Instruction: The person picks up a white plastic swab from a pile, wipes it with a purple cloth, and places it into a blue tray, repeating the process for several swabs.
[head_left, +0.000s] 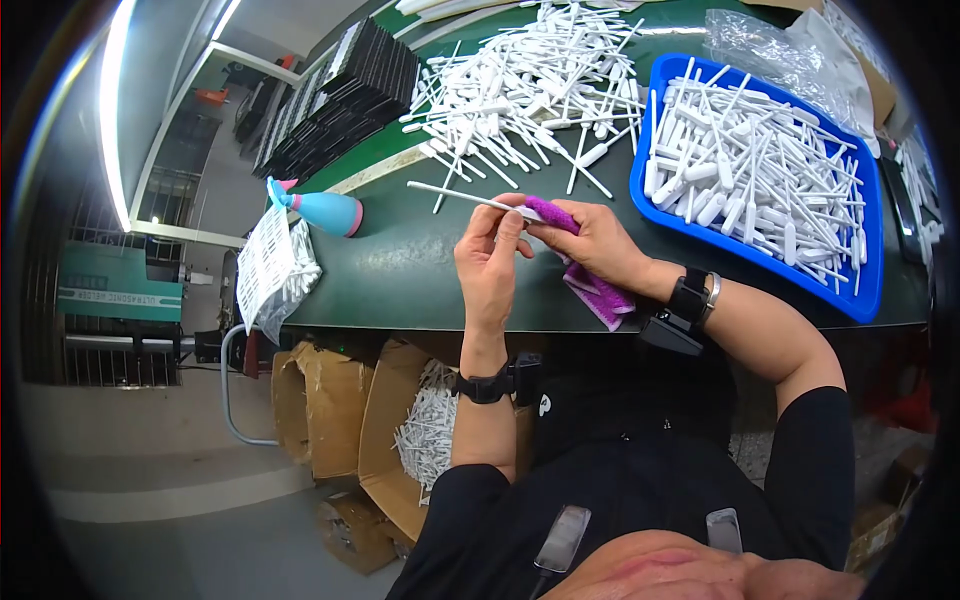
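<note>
My left hand pinches the near end of a thin white plastic stick that points left over the green table. My right hand grips a purple cloth wrapped around the same stick's thick end; the cloth's tail hangs below my palm. Both hands meet just above the table's near edge. A loose heap of white sticks lies behind them.
A blue tray full of white sticks sits to the right. A pink and blue bottle lies at the left, stacked black trays behind it. Clear plastic bags at the back. Cardboard boxes with sticks stand under the table.
</note>
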